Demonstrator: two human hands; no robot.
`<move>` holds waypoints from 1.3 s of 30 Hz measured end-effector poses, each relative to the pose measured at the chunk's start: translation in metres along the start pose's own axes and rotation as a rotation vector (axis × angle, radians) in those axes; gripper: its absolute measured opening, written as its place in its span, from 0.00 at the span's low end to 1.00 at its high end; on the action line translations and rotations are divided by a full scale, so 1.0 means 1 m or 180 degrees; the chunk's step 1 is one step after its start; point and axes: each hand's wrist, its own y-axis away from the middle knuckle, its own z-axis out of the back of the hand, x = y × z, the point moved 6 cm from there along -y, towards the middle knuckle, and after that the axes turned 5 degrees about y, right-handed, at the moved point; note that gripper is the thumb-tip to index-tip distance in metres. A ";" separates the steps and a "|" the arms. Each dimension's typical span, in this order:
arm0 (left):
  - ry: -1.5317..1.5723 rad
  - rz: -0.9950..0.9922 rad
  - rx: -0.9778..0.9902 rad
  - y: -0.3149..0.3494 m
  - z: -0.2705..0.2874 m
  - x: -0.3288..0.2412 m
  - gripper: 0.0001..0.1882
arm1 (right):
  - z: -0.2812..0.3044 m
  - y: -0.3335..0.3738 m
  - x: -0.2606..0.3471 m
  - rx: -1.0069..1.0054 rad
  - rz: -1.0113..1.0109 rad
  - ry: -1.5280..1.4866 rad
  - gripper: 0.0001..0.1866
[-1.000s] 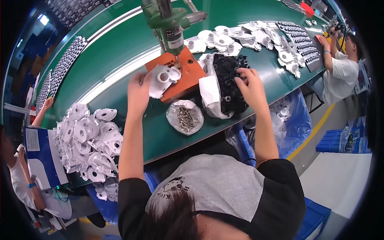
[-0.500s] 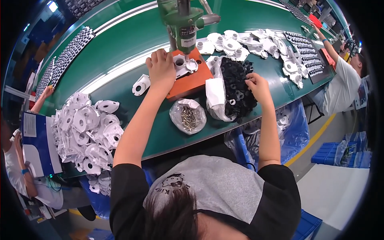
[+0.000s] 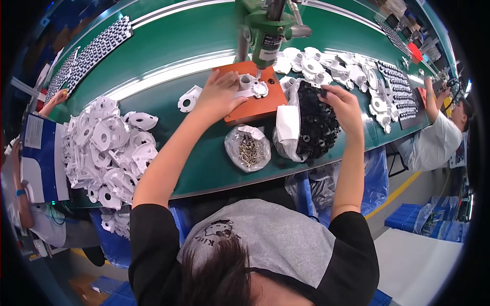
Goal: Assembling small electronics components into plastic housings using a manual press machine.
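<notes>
My left hand (image 3: 219,98) lies over the left side of the orange block (image 3: 255,108), fingers stretched out and thumb apart. It is right beside a white plastic housing (image 3: 245,82) on the block; whether the fingertips touch it is hard to see. Over that housing stands the tip of a green press-like machine (image 3: 269,35). My right hand (image 3: 346,106) is closed in a pinch on a small black part (image 3: 323,93), at the top edge of a bag heaped with black parts (image 3: 312,127). A clear bag of small screws (image 3: 249,152) sits between my forearms.
White housings are heaped at left (image 3: 104,143) and spread at back right (image 3: 352,71). One loose housing (image 3: 189,99) lies left of the block. Trays of small parts (image 3: 400,92) stand at right, near another person (image 3: 439,137). Another person's hand (image 3: 60,96) reaches in at far left.
My left hand has flattened and slid down toward the block's left edge. My right hand has risen to the top of the black heap and pinches a black part. The whole view has shifted slightly.
</notes>
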 end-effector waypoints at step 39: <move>0.0862 0.0445 -0.0680 0.019 0.011 -0.019 0.17 | -0.212 0.075 0.002 0.1954 0.2638 0.4106 0.04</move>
